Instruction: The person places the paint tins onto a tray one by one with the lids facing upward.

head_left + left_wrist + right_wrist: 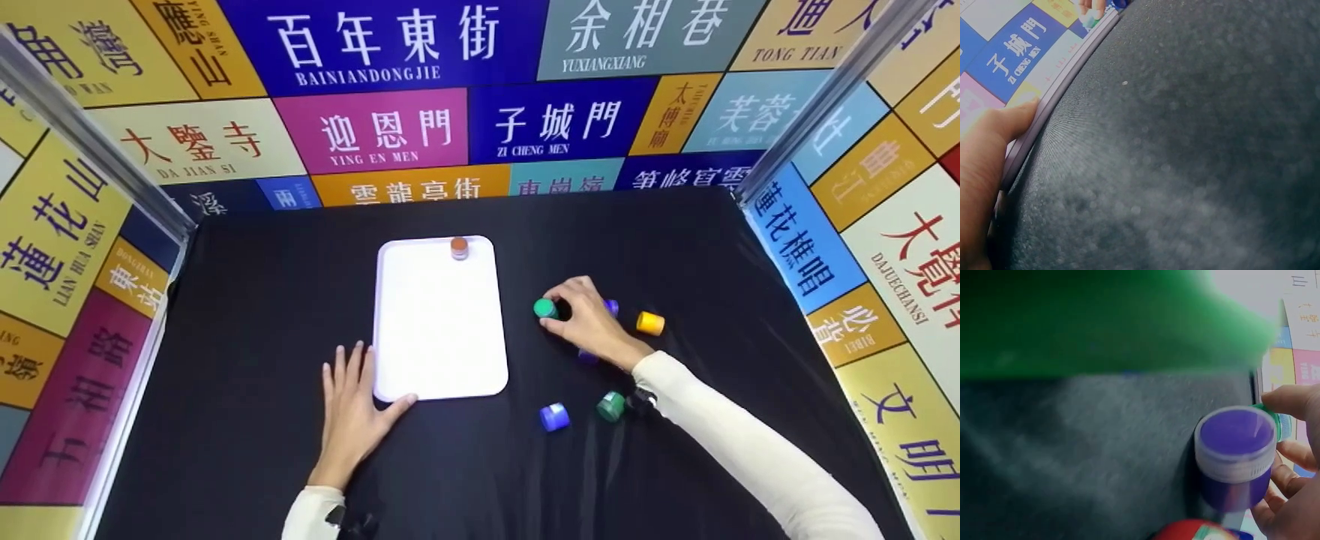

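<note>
Pinching the green-lidded jar [545,308] with curled fingertips, the right hand [589,319] is working just right of the white tray [440,379], where one orange-capped jar [459,247] is already standing at the far edge. The left hand [352,409] is lying flat and relaxed on the black cloth [247,315], fingers straight, thumb touching the tray's near corner. I'd be keeping that steadying touch and lifting straight up, since a purple jar [1235,458] is sitting right beside the fingers.

Head: looking down from above over the whole black tablecloth [247,315].
Wrists: skimming the cloth very close.
Shared: white tray [439,319] edge.
</note>
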Demonstrator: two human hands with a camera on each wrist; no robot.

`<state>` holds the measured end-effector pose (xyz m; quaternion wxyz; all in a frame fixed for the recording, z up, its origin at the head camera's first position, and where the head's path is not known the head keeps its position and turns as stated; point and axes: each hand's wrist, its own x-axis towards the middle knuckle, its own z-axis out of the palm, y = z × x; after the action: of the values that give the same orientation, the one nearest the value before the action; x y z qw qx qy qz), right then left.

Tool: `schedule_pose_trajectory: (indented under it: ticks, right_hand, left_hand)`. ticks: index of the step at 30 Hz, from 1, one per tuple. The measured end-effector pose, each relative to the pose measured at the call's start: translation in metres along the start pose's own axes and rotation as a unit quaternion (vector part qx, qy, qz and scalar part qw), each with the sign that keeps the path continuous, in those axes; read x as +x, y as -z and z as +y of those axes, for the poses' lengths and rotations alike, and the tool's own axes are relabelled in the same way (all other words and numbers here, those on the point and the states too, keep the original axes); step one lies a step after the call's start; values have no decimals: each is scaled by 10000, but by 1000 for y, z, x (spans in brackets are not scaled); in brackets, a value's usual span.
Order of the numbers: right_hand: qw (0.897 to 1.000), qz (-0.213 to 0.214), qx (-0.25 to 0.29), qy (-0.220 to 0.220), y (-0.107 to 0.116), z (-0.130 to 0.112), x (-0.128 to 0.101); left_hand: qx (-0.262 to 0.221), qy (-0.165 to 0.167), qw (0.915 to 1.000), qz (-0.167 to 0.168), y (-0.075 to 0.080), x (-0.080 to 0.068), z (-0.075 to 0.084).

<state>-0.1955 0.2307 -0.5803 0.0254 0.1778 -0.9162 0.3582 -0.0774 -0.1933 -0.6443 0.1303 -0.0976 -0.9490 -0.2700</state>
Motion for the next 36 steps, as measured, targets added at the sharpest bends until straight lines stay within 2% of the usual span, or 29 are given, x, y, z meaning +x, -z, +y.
schedule_pose_trajectory:
  ticks: [23, 36]
  right_hand:
    - [9987, -286, 428, 58, -25, -37, 41]
    - [9977, -96, 616, -262, -47, -40, 67]
  left_hand:
    - [39, 102, 9999, -122, 2, 1, 1]
    - [-9, 114, 9999, -124, 2, 0, 2]
